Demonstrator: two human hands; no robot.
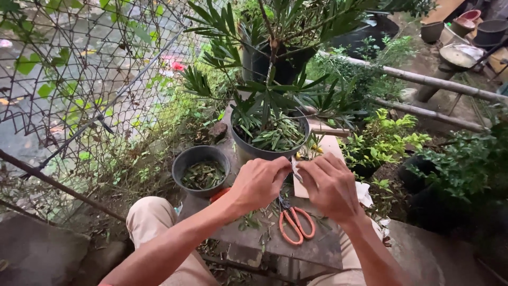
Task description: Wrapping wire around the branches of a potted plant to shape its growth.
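My left hand and my right hand meet in front of a dark pot holding a tall plant with long narrow leaves. Both pinch a small pale strip between their fingertips, close to the pot's rim. Under my hands, orange-handled scissors lie on a dark stone slab strewn with leaf cuttings. A pale flat board lies behind my right hand.
A smaller dark pot with cut leaves stands left of the plant. Wire mesh fencing runs along the left. Low green shrubs, bamboo poles and more pots are to the right. My knee is bottom left.
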